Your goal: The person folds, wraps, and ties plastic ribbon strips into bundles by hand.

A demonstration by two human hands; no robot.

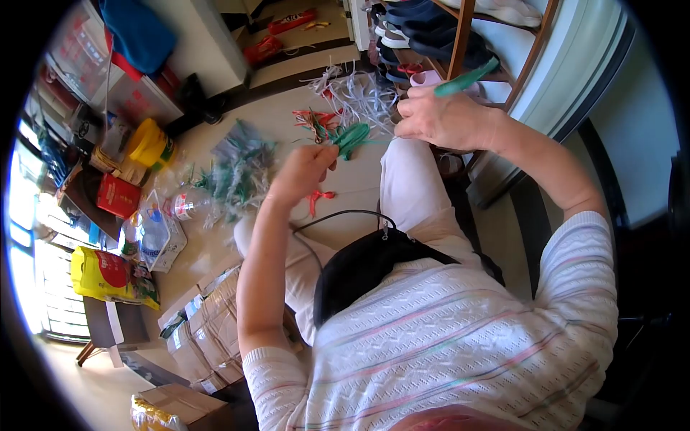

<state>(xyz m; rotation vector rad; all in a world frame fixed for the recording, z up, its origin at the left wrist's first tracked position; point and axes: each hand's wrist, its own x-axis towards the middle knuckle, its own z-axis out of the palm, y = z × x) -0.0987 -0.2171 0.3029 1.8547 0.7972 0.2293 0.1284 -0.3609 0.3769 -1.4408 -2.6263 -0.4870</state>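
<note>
Two bare hands raised over the lap, both closed on green plastic strip. Left hand (309,171) at eleven o'clock: fingers curled inward, thumb and forefinger pinching looped green strips (351,138). Right hand (442,118) between one and two: fingers bunched together, gripping a green strand (467,77) with its end pointing up and outward; blurred there, so perhaps folded over, and impossible to tell whether joined to the loops. On the floor beyond, at twelve, a tangle of whitish strips (359,97); beside it, nearer the left hand, a red-and-white bunch (316,123). Near the centre, between the knees, a short red strip (316,201). At ten, a grey-green heap (241,176) and, farther out, a yellow bucket (151,144). At nine, a clear plastic bottle (192,204). Toward eight, taped cardboard (210,330). At one, a shoe rack (463,36). At six, a black waist bag (359,269).
</note>
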